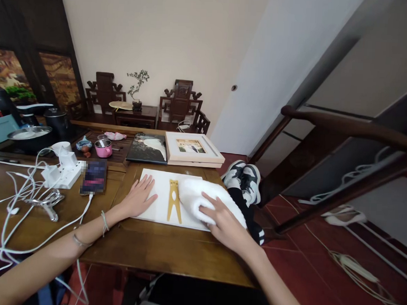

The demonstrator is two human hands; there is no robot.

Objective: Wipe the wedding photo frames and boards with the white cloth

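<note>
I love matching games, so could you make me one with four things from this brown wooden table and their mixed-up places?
Things:
1. Flat yellow cat-headed piece
2. Fluffy white bundle
3. Round pink mug
4. Long white power strip

Places:
A. Just beyond the dark rectangular phone
B. Under the fingers of the right hand
C. Left of the phone, with white plugs in it
D. On the flat white sheet, between both hands

Right pairs: 1-D, 2-B, 3-A, 4-C.

A cat cutout (174, 186) lies on the board (159, 191), left of the cloth (194, 194). A phone (100, 176) lies farther left, picture frames (192, 146) farther away.
</note>
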